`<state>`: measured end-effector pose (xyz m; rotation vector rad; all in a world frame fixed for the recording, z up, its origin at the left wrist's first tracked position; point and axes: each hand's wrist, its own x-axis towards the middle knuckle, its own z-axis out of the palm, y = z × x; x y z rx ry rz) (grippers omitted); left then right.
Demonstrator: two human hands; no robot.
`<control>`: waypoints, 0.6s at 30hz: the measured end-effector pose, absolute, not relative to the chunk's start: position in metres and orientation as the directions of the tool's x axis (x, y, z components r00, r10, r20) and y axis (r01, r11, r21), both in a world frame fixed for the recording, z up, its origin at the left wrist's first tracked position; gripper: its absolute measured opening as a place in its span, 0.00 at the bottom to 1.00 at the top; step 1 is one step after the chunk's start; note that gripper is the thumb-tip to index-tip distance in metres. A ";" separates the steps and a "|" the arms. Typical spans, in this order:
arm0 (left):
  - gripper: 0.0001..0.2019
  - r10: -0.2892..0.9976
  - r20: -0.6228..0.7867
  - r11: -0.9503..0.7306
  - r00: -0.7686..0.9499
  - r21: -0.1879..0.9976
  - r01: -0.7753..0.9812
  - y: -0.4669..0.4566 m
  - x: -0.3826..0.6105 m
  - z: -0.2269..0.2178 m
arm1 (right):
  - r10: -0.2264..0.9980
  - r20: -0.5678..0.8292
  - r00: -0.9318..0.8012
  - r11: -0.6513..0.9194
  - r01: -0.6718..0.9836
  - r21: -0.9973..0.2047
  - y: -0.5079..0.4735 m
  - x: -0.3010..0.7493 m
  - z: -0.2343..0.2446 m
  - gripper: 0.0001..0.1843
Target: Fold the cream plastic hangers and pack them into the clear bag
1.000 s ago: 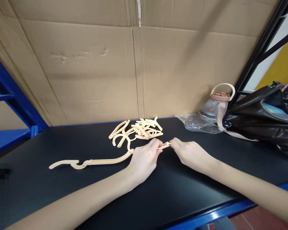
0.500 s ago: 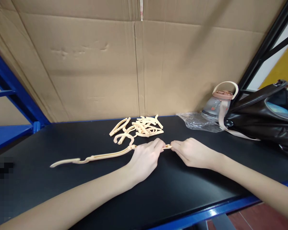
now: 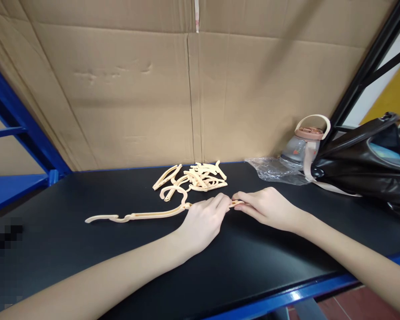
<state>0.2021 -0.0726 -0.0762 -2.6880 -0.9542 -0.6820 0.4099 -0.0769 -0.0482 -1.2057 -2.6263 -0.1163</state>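
A cream folding clothes hanger (image 3: 156, 215) is stretched out over the black tabletop, its hook curving up and its left arm reaching far to the left. My left hand (image 3: 203, 222) is closed around the hanger's right arm, just right of the hook. At that arm's right end, my right hand (image 3: 266, 208) pinches the hanger between thumb and fingers. The two hands are almost touching, and a short bit of the hanger shows between them. Behind them lies a pile of cream hanger parts (image 3: 200, 177), several pieces tangled together.
A clear bottle (image 3: 298, 149) with a pinkish lid and strap stands at the back right, beside a crumpled plastic bag (image 3: 273, 171). A black bag (image 3: 360, 164) fills the right side. Cardboard (image 3: 130, 98) walls off the back, and a blue frame (image 3: 23, 120) rises at left.
My right hand has shifted slightly left, closer to my left hand, with its fingers further over the hanger. The hanger's left end has swung up and to the right.
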 end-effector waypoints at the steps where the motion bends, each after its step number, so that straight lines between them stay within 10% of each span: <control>1: 0.09 0.532 0.505 -0.767 0.679 -0.052 0.640 -0.073 0.202 -0.076 | 0.739 0.260 -0.621 0.653 0.756 -0.049 -0.077 0.410 -0.048 0.15; 11: 0.13 -0.001 0.455 -0.855 0.891 -0.462 0.235 -0.092 0.197 -0.059 | 0.842 0.381 -0.382 0.535 0.688 -0.491 -0.056 0.430 -0.047 0.18; 14: 0.13 0.120 0.361 -0.904 0.925 -0.346 0.252 -0.092 0.189 -0.054 | 0.888 0.370 -0.272 0.459 0.566 -0.685 -0.047 0.435 -0.050 0.20; 18: 0.16 0.592 0.281 -0.774 0.755 -0.063 0.630 -0.056 0.170 -0.044 | 0.906 0.396 -0.150 0.422 0.401 -0.813 -0.039 0.440 -0.053 0.21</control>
